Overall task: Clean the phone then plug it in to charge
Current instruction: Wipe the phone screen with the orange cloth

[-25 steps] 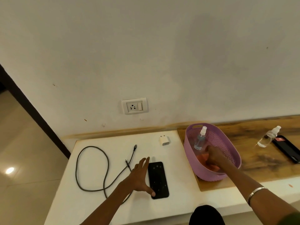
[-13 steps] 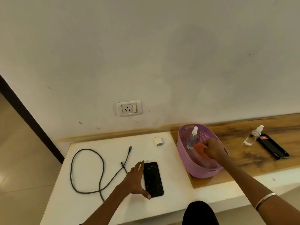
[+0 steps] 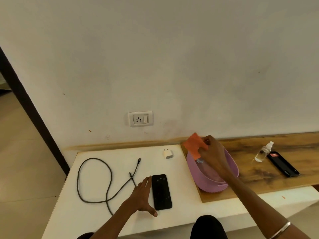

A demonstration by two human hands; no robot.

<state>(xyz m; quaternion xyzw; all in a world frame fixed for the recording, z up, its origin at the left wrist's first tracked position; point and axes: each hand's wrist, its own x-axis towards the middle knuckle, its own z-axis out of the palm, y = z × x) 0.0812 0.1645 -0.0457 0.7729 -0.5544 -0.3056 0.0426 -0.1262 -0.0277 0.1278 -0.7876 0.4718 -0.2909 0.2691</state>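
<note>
A black phone (image 3: 161, 191) with smudges lies flat on the white counter (image 3: 96, 216). My left hand (image 3: 141, 198) rests against its left edge, fingers spread, thumb at the phone's near corner. My right hand (image 3: 211, 153) is raised over the purple basket (image 3: 212, 184) and grips an orange cloth (image 3: 194, 145). The base of a small spray bottle (image 3: 200, 160) shows under that hand; whether the hand holds it is unclear. A grey charging cable (image 3: 94, 178) loops at the left. A white charger plug (image 3: 167, 154) stands near the wall. The wall socket (image 3: 140, 118) sits above.
On the wooden board (image 3: 259, 178) at the right stand a second clear spray bottle (image 3: 263, 152) and another black phone (image 3: 283, 164). A dark door frame (image 3: 31, 107) runs down the left. The counter's front edge is close to my body.
My right hand has lifted the orange cloth from inside the basket to above its rim. My left hand stays at the phone's edge. The view has shifted slightly.
</note>
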